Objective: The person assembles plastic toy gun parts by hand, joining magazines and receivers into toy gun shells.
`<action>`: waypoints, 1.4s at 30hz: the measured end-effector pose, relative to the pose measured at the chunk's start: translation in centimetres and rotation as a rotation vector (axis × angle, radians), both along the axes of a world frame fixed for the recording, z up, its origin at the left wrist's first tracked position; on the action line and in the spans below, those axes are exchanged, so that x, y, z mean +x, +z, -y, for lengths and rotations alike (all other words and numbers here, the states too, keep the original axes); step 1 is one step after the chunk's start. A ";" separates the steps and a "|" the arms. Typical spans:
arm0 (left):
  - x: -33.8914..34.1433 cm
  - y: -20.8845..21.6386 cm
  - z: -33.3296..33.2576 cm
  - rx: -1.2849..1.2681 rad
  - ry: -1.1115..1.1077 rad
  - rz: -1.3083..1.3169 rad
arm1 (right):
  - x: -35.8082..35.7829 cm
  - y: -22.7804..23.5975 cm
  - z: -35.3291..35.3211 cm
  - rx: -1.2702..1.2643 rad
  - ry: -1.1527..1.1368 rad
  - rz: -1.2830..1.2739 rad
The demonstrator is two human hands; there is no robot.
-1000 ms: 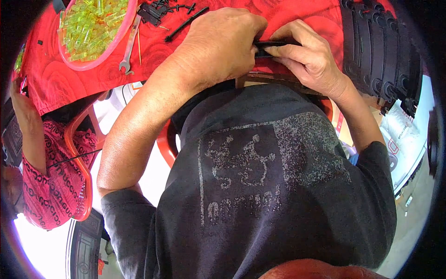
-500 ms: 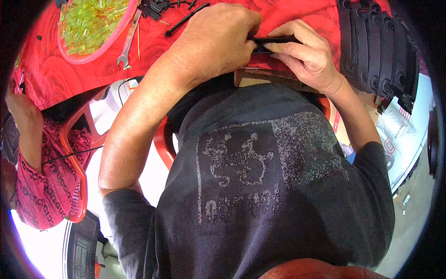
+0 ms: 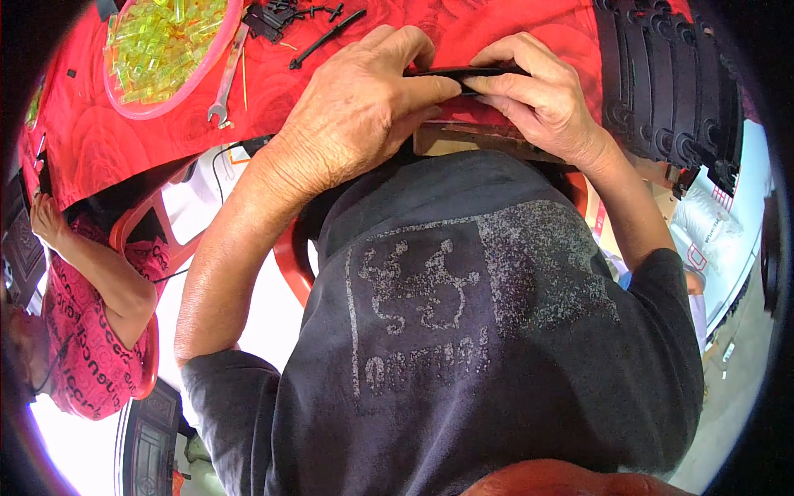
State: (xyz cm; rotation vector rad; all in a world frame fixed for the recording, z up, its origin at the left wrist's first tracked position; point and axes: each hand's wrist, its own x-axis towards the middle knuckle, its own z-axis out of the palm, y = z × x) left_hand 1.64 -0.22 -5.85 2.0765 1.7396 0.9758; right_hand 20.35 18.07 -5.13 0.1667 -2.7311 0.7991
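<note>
A thin black plastic part (image 3: 453, 73) is held level between my two hands above the near edge of the table. My right hand (image 3: 542, 93) pinches its right end between thumb and fingers. From the other side my left hand (image 3: 356, 103) grips it, the thumb laid along it and the fingers curled behind. Both thumb tips almost meet near its middle. My fingers cover much of the part, so its full shape is hidden.
Far left on the red tablecloth (image 3: 496, 21) sits a pink-rimmed bowl (image 3: 176, 106) of yellow-green clear pieces. Beside it lie a wrench (image 3: 223, 91), small black parts (image 3: 269, 21) and a black rod (image 3: 327, 40). Long black parts (image 3: 662, 91) are stacked right. A co-worker (image 3: 99, 322) sits left.
My left hand has turned and its fingers have loosened upward, with the thumb now stretched along the black part. The right hand stays nearly in place. The co-worker's arm has shifted.
</note>
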 end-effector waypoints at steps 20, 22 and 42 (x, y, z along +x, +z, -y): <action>-0.6 -1.2 -0.4 -0.077 -0.028 0.140 | -0.5 0.2 -0.4 -0.048 0.001 0.067; -0.6 -1.3 -0.4 -0.061 -0.025 0.132 | -0.5 0.2 -0.3 -0.051 -0.003 0.074; 0.2 -0.6 -0.2 -0.094 0.090 0.231 | -0.5 0.2 -0.7 -0.028 0.015 0.067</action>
